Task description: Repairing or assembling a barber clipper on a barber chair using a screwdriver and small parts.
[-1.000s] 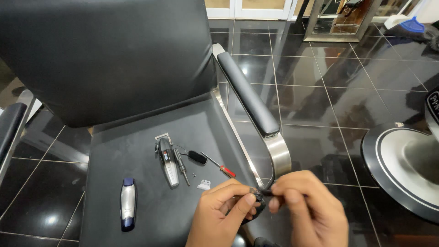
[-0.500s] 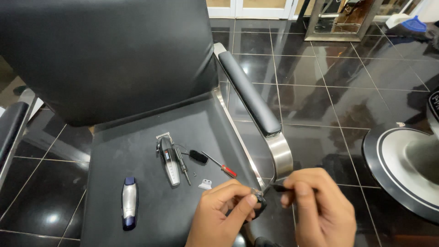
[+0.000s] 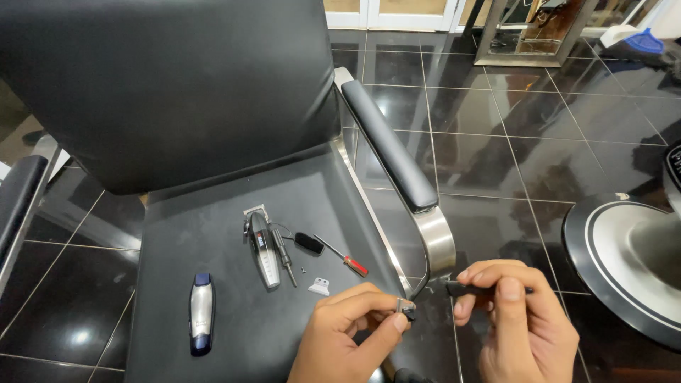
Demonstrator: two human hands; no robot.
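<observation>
a black padded chair (image 3: 177, 92) fills the left and middle of the view, and its flat seat (image 3: 213, 312) is used as the work surface, so that loose parts are kept at the near edge within reach and off the floor. the dark glossy tiled floor (image 3: 511, 149) spreads to the right and far side, and the round chrome base of a second chair (image 3: 624, 262) is seen at the right edge. the chair's padded armrest (image 3: 390, 149) with its metal bracket runs down toward the hands.

on the seat, a silver and black hair clipper body (image 3: 264, 248) is laid lengthwise in the middle, its blade end pointing far. near the left, a second silver and blue clipper (image 3: 201, 313) is set apart from it. just right of the opened clipper a dark slim tool (image 3: 284, 254), a small black oval part (image 3: 309, 242) and a red-handled screwdriver (image 3: 342, 257) are laid side by side, seemingly so each is found quickly. a small pale blade piece (image 3: 319, 286) and a tiny screw (image 3: 303, 269) lie nearest.

the left hand (image 3: 347, 333) is closed in a pinch, thumb and forefinger clamped on a small metal part (image 3: 406, 308), held up just off the seat's near right corner. the right hand (image 3: 521, 319) is closed on a thin black piece (image 3: 468, 289), gripped between thumb and fingers with its tip pointed left toward the metal part; the two are near but apart. what kind of piece it is cannot be told.
</observation>
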